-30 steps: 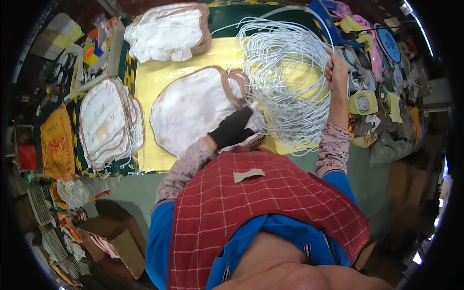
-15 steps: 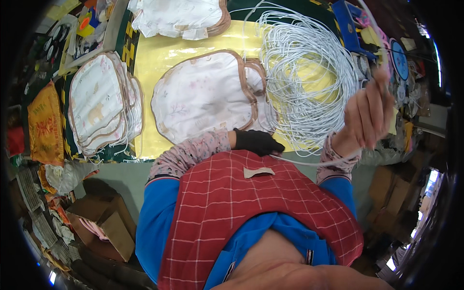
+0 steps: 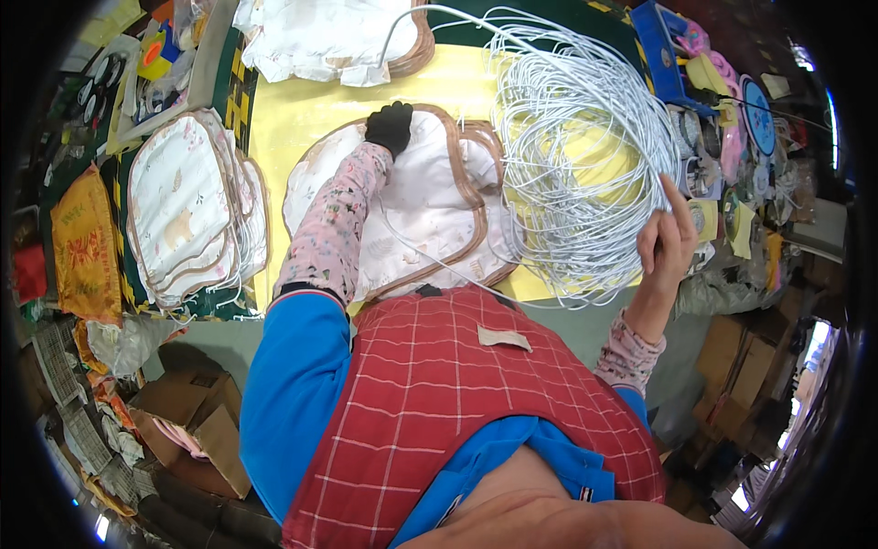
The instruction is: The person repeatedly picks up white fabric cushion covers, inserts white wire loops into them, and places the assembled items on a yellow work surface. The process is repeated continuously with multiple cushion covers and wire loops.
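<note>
I see the left hand [image 3: 389, 126] in a black glove [image 3: 384, 134], on the far part of the white cloth [image 3: 412, 233] with brown trim that tops the middle stack. Its fingers look bent and close together; from here I cannot tell whether they pinch the cloth or just press on it. The stack lies on the yellow mat [image 3: 465, 80], directly in front of the red apron [image 3: 439, 384].

I have the right hand [image 3: 668, 240] bare, raised at the right edge of the white cord coil [image 3: 540, 174]. The index finger points out fairly straight and the others curl toward the palm; I cannot tell whether a strand is held in them. The coil rests on the mat just right of the stack, its loops loosely tangled. One strand arcs from its far side over to the far stack [image 3: 315, 38], and a thin cord [image 3: 413, 247] runs across the white cloth toward the near edge.

To the left I make out another stack of cloths [image 3: 178, 203], with cord ends hanging from its right side, and beyond it a tray [image 3: 160, 121] of small items. A blue bin [image 3: 663, 59] stands beyond the coil at right.
</note>
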The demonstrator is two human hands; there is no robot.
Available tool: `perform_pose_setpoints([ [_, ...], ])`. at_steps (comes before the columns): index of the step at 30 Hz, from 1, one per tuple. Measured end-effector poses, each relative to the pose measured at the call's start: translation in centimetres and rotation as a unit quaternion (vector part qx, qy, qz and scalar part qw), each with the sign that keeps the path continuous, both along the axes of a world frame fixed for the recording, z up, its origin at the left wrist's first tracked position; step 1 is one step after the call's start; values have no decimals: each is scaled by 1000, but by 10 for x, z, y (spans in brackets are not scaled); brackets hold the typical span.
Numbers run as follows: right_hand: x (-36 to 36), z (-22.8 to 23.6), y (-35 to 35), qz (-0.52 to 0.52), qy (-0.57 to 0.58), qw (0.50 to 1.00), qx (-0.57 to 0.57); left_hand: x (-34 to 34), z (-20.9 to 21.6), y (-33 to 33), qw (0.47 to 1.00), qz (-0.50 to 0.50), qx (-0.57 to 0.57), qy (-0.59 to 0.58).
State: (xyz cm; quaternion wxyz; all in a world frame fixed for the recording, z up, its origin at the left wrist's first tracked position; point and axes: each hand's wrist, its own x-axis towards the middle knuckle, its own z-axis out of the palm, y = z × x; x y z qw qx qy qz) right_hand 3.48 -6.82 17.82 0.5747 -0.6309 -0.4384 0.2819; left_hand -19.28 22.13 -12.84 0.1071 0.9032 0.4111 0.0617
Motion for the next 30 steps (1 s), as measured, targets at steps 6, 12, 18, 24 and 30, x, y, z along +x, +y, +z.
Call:
perform_pose_setpoints([
  [6, 0, 4, -44, 38, 146, 985, 86, -11, 47, 39, 893, 110, -279, -335],
  [12, 23, 2, -67, 97, 226, 957, 153, -68, 176, -22, 881, -79, 106, -454],
  [18, 31, 1, -69, 170, 252, 931, 201, -109, 221, -78, 864, -13, 200, -462],
  [24, 50, -2, -71, 290, 307, 878, 225, -129, 247, -114, 866, 7, 287, -408],
  [30, -26, 56, -32, 302, -138, 943, -29, -62, 350, -184, 875, -164, 96, -445],
])
